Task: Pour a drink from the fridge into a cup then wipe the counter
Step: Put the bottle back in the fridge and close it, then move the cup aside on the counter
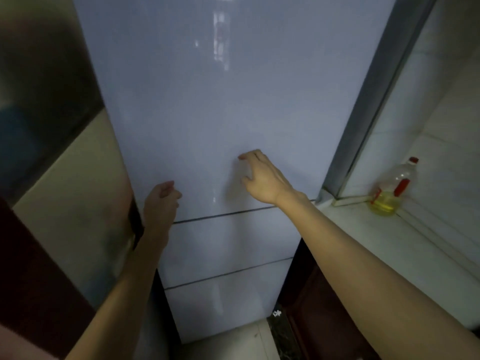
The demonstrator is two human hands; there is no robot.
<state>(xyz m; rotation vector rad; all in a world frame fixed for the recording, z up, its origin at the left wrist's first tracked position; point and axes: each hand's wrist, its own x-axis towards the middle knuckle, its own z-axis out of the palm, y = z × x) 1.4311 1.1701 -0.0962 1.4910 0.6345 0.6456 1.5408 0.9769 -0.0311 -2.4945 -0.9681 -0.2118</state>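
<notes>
Hands met the closed fridge [233, 100].
Left hand [162, 197] curled at its left edge, grip unclear; right hand [262, 178] spread on its front; bottle [394, 189] right of it held yellow liquid.

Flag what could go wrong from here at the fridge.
The fridge door is shut and smooth, no handle visible; the right hand has only fingertips on it, the left hand curls near its left edge, so a pull may slip. The bottle stands on the counter at right; an elbow swinging back might tip it.
</notes>
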